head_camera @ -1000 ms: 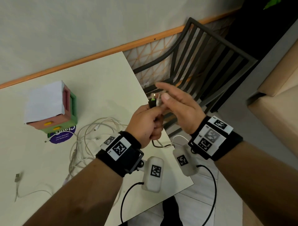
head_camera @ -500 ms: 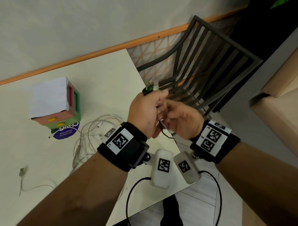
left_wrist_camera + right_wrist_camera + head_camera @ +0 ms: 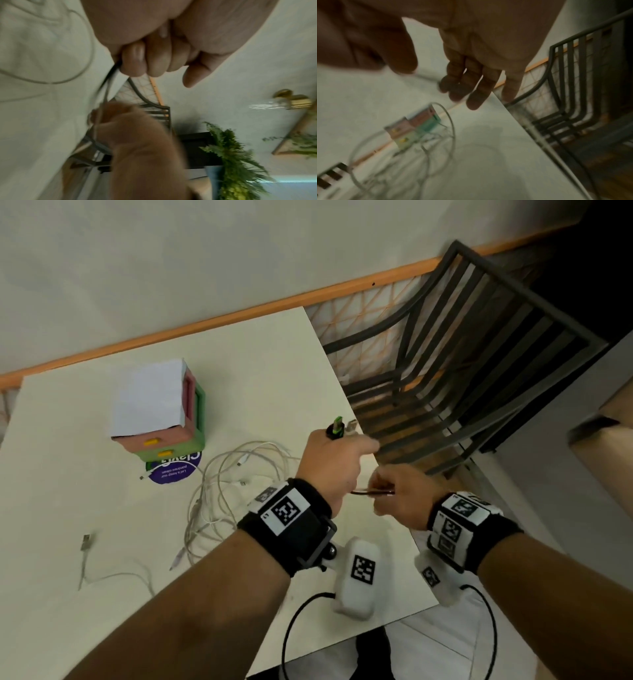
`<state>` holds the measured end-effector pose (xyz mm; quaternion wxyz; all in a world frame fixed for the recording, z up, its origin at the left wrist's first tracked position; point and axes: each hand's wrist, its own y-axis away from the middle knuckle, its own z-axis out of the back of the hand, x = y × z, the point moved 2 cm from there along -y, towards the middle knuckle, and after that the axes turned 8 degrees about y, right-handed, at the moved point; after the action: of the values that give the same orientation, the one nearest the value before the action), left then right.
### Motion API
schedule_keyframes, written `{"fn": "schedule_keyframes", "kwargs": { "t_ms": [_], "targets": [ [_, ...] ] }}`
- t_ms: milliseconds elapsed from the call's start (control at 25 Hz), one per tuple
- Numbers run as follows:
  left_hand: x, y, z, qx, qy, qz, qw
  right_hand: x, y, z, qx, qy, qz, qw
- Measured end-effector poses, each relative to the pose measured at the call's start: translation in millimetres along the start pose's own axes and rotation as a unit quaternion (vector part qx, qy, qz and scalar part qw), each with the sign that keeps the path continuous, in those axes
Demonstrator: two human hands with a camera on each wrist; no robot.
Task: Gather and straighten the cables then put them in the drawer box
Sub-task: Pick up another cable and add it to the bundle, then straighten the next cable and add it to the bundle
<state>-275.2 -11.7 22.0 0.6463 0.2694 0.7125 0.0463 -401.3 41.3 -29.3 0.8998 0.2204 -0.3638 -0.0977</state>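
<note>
Straightening step: left hand (image 3: pixel 334 455) grips the cables (image 3: pixel 371 492) below their plugs; right hand (image 3: pixel 399 496) pinches the strands. Next: draw them taut, then reach the drawer box (image 3: pixel 164 412).

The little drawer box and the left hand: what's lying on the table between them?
Head view: a loose tangle of white cables lies there between the drawer box and the left hand.

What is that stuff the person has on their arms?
Both arms are bare, with no sleeves. Each wrist wears a wide black band with white patches printed with black square codes, and so does the right band. A white rounded camera pod with its own code hangs under each wrist, and a thin black cable loops from it.
</note>
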Motion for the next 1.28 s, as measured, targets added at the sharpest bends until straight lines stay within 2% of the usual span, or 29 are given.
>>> {"fn": "schedule_keyframes", "kwargs": {
  "t_ms": [40,80,120,160,200,280,440,680,760,800,840,880,920,960,1000,1040,1120,1200,1280],
  "targets": [
    [8,-1,7,-0.017,-0.028,0.002,0.999,7,1,2,-0.01,-0.105,0.048,0.993],
    [17,-2,12,-0.015,-0.065,-0.001,0.998,14,0,4,-0.018,-0.227,0.092,0.969],
    [26,-3,13,0.003,-0.112,-0.01,0.994,22,0,5,-0.034,-0.268,0.122,0.955],
    [33,-3,15,0.022,-0.152,-0.024,0.988,31,-2,4,-0.055,-0.256,0.152,0.953],
    [38,-4,17,0.036,-0.187,-0.042,0.981,42,-5,3,-0.086,-0.182,0.162,0.966],
    [39,-4,22,0.047,-0.194,-0.056,0.978,55,-12,2,-0.15,-0.075,0.143,0.975],
    [38,0,33,0.051,-0.143,-0.125,0.98,65,-23,0,-0.205,-0.12,0.134,0.962],
    [29,6,61,0.013,-0.175,-0.164,0.971,96,-34,-20,-0.163,-0.264,0.157,0.938],
    [21,7,76,-0.006,-0.122,-0.156,0.98,104,-35,-30,-0.119,-0.338,0.173,0.917],
    [18,7,86,-0.029,-0.055,-0.132,0.989,107,-36,-39,-0.083,-0.363,0.179,0.911],
    [13,6,96,-0.051,0.039,-0.099,0.993,108,-36,-51,-0.048,-0.354,0.179,0.917],
    [8,5,106,-0.067,0.132,-0.069,0.987,109,-36,-63,-0.026,-0.3,0.179,0.937],
    [2,5,117,-0.073,0.201,-0.05,0.976,109,-35,-74,-0.023,-0.19,0.184,0.964],
    [-3,4,130,-0.073,0.243,-0.039,0.967,106,-37,-84,-0.026,-0.067,0.191,0.979],
    [-8,5,143,-0.066,0.273,-0.032,0.959,102,-40,-90,-0.036,0.044,0.192,0.98],
    [-13,5,155,-0.064,0.289,-0.026,0.955,101,-43,-93,-0.048,0.11,0.188,0.975],
    [-14,6,173,-0.081,0.292,-0.019,0.953,98,-48,-95,-0.051,0.155,0.177,0.971],
    [-9,7,180,-0.111,0.251,-0.015,0.962,94,-55,-99,-0.036,0.179,0.175,0.967],
    [-4,10,180,-0.113,0.214,-0.013,0.97,85,-60,-107,-0.019,0.113,0.13,0.985]
  ]
}}
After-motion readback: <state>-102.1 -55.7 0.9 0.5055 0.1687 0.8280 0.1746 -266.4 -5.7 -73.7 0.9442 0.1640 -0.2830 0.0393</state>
